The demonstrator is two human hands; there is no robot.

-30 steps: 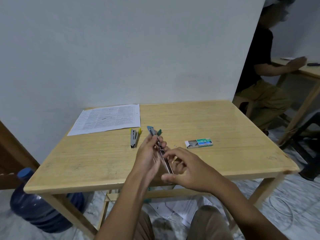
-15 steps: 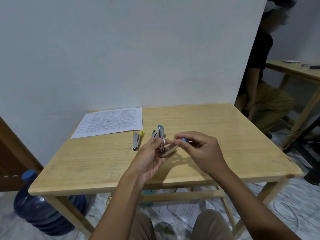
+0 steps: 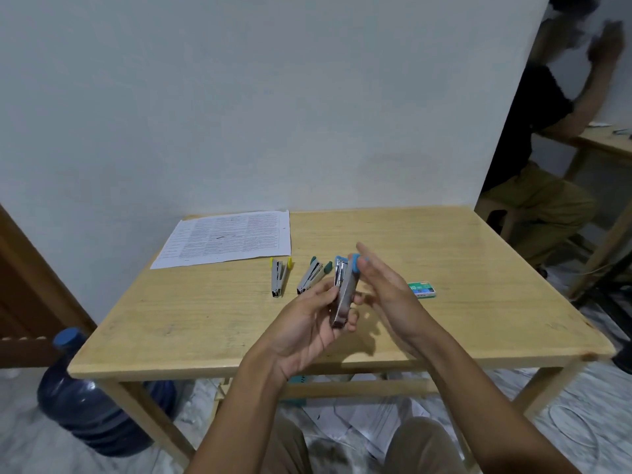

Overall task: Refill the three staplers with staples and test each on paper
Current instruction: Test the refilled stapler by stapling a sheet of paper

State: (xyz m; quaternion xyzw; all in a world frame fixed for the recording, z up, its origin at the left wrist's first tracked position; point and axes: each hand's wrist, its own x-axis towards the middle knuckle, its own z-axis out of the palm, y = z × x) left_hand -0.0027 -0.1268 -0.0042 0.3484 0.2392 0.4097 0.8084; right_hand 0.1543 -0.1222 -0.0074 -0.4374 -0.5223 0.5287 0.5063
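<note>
1. The left hand [image 3: 307, 325] is raised above the near middle of the table [image 3: 205, 319], palm turned up and inward, fingers curled round the blue stapler [image 3: 345, 295].
2. The blue stapler stands nearly upright in that grip. Its metal nose points down toward the palm and its blue-tipped ends point up and away. The thumb lies on its left side and the fingertips wrap its lower right side.
3. The right hand [image 3: 386, 290] is just beside the stapler on the right, fingers straight and together. They lie flat against the upper blue-capped arm and grip nothing.
4. The stapler thus sits between the two hands, clear of the tabletop.
5. The yellow stapler [image 3: 278, 277] and the green stapler [image 3: 313, 275] lie on the table just beyond the left hand, side by side but apart.
6. The green staple box [image 3: 422, 289] lies on the table, partly hidden behind the right hand.
7. The printed paper [image 3: 229, 239] lies flat at the far left of the table, near the wall.
8. A blue water bottle [image 3: 92, 398] stands on the floor by the table's left leg.
</note>
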